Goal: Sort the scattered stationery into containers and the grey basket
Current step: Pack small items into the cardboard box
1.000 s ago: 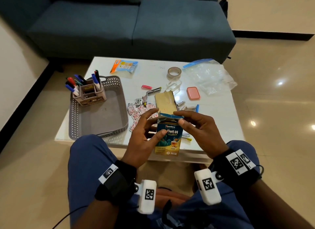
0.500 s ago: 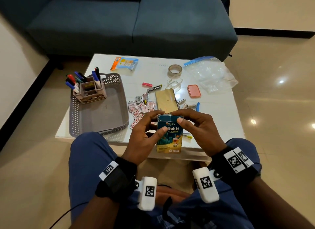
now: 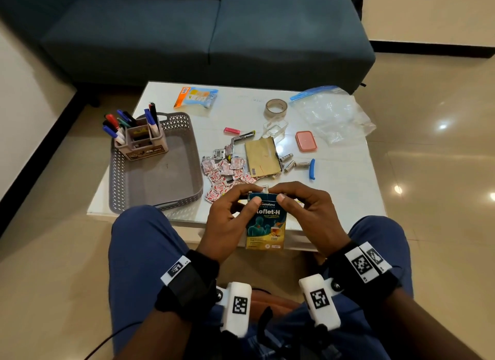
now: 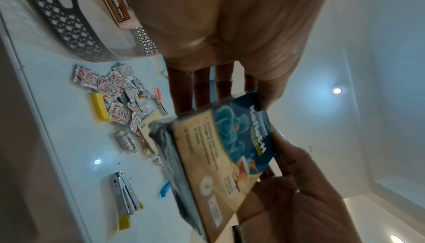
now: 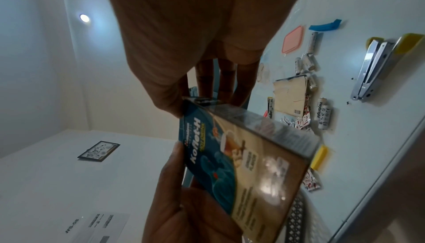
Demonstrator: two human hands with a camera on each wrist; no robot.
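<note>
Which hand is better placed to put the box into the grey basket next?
Probably the left hand: it already grips the box, and the grey basket lies on its side.

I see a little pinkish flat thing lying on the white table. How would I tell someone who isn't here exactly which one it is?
Start at the white coffee table in front of the blue sofa and go to its right half. Beside the crumpled clear zip bag lies the pink lid, flat, on its own. It is a rounded rectangle, wider than the slim pink clip further left.
</note>
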